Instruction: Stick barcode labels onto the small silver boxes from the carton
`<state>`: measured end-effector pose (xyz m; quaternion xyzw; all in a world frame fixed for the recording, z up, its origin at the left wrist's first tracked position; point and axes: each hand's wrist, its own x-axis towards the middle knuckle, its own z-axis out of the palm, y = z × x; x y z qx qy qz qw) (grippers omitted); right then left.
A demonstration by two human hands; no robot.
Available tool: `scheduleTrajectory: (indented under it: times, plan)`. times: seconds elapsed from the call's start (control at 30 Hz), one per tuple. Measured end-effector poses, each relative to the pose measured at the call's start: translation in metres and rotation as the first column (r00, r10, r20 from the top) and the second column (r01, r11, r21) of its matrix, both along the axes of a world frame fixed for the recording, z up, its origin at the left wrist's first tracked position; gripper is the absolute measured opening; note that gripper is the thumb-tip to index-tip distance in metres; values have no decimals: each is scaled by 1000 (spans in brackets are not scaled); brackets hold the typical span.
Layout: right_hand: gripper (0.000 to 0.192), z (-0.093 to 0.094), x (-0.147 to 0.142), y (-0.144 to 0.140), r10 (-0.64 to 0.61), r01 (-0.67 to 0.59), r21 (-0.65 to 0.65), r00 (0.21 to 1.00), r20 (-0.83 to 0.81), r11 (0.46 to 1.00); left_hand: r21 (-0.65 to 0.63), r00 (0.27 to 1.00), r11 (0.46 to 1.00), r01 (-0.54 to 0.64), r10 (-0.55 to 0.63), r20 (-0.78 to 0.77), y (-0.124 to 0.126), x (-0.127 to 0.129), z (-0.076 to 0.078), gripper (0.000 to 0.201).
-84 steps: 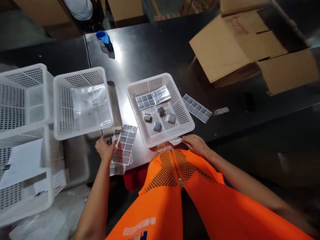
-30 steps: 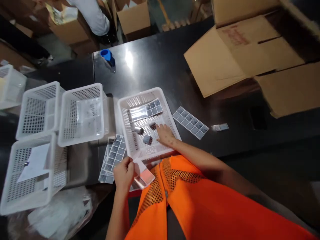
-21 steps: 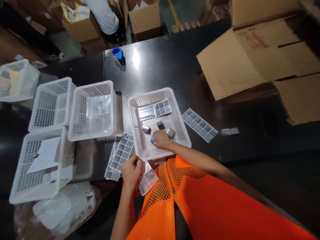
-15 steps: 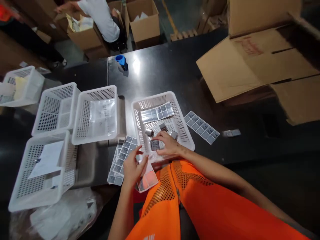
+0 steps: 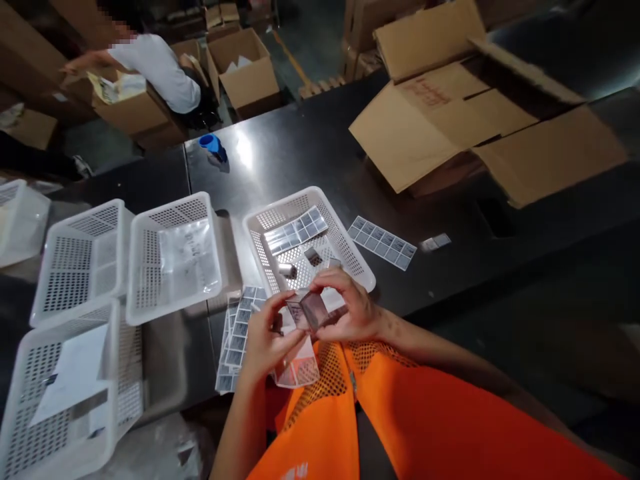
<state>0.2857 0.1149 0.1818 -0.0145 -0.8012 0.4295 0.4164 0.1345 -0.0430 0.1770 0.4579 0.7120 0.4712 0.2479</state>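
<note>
A small square metal block (image 5: 314,309) with dark markings on one face is held above the near end of a white perforated basket (image 5: 361,261). My right hand (image 5: 354,313) grips its right side between thumb and fingers. On the opposite side, my left hand (image 5: 270,337) has its thumb and fingertips closed against the block. Inside the basket lie a silver label sheet (image 5: 296,231) and several more metal pieces, one a shiny piece (image 5: 287,269) on its side. Below my left hand, a clear-and-white label strip (image 5: 299,371) rests against my orange vest.
More label sheets (image 5: 241,330) lie left of the basket, and another sheet (image 5: 383,241) lies right. Several white baskets (image 5: 131,267) stand on the left. A blue tape-like object (image 5: 212,145) sits at the back. An open carton (image 5: 415,133) occupies the right rear. Beyond the table, a person (image 5: 160,70) sits among cartons.
My right hand has lifted the metal block from the basket toward me. My left hand has come in and now grips it too. The camera view has shifted to the right.
</note>
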Motion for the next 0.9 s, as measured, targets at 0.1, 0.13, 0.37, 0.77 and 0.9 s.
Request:
scheduleTrajectory:
  times: [0.1,0.13,0.37,0.77,0.9]
  plan:
    - [85,-5,0,-8,13,-16,-53,998,-56,998,-1,992,999,-40,40,124,-5,5,-5,51]
    - [86,-7,0,-10,24,-29,-67,997,-68,997,-9,986,998,-57,57,155,-7,7,-6,52]
    - [81,-6,-7,-17,-13,-1,-210,998,-63,978,-70,935,978,-196,208,287,-7,16,-1,64]
    - [38,9,13,-21,492,-26,-785,792,361,618,-111,735,807,-580,578,354,18,17,21,65]
    - [34,8,14,-22,431,-2,-767,828,359,642,-93,750,818,-567,560,354,22,17,25,63]
